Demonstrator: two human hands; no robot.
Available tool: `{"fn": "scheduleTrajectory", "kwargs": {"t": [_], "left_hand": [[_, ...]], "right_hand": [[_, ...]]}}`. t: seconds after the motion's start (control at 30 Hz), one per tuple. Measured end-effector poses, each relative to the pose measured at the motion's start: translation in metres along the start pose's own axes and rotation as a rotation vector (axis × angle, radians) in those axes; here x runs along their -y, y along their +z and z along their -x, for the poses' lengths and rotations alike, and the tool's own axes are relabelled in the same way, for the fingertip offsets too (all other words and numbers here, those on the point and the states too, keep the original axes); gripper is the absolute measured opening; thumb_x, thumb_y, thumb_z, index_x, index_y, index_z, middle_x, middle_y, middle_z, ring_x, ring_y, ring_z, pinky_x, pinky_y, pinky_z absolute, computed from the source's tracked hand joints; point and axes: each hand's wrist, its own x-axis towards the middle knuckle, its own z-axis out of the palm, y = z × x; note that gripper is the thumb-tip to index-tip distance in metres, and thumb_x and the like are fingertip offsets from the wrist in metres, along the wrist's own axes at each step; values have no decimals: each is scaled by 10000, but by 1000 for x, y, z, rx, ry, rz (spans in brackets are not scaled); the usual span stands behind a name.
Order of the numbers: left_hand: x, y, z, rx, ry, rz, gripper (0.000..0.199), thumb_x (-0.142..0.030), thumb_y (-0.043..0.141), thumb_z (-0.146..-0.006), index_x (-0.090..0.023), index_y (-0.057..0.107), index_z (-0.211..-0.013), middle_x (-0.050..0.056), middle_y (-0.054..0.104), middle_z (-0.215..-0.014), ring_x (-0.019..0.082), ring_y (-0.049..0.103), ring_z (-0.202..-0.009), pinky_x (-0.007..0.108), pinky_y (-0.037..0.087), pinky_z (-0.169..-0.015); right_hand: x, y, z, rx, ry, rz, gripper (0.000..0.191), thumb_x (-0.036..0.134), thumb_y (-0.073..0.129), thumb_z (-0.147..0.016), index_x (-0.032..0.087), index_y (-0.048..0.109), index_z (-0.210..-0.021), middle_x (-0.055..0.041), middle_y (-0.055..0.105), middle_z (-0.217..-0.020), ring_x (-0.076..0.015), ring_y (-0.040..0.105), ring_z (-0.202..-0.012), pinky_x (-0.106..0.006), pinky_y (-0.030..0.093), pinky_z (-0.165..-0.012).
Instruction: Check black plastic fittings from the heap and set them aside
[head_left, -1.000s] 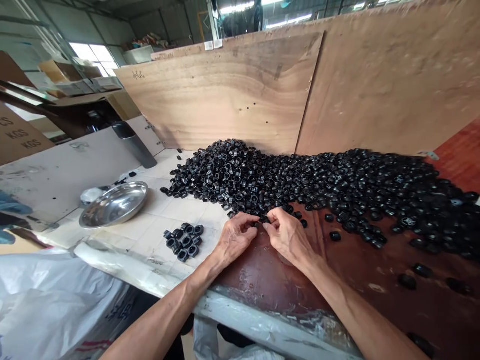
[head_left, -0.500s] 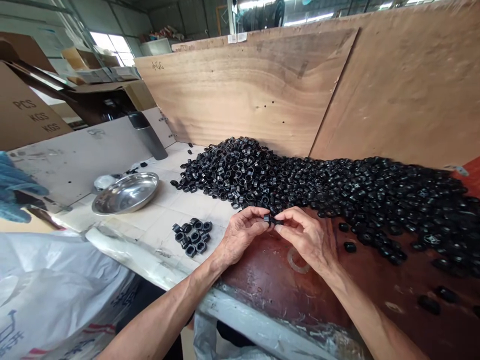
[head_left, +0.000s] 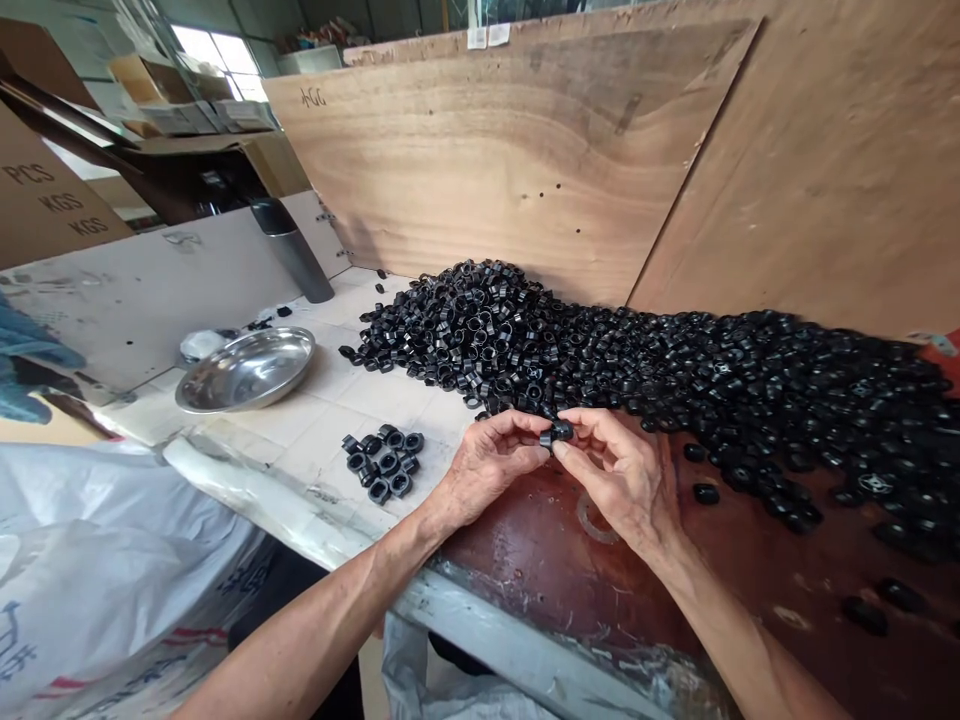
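Between my two hands, just above the dark red-brown board, is a small black plastic ring with a black cap-like piece against it. My left hand pinches the ring between thumb and fingertips. On the other side, my right hand has its thumb and fingers closed on the cap-like piece. Whether the two pieces are joined cannot be made out. A small cluster of black rings lies left of my left hand. Behind both hands rises a heap of loose black rings.
Darker black caps spread across the right side. A shallow steel bowl sits at the left, with a dark bottle behind it. A plywood panel walls off the back. White sacks stand below the table's left edge.
The black cap-like piece now shows more plainly between my fingertips, turned upward beside the ring. Both hands stay close together in nearly the same place. The view has tilted slightly downward.
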Motion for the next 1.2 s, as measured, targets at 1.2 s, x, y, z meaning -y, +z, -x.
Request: {"fn": "scheduleTrajectory", "kwargs": {"t": [1.2], "left_hand": [[1,2,2,-29,92,-86,334,-337,852,-764,-157,735,-1020,35,747,-866,169,718,-793,299,593,-788]], "right_hand": [[-4,-3,-3,-2,-102,191,162,391,736,-869,231,765,-862,23,660,-579,-152,627,-533,-257,507,-549]]}}
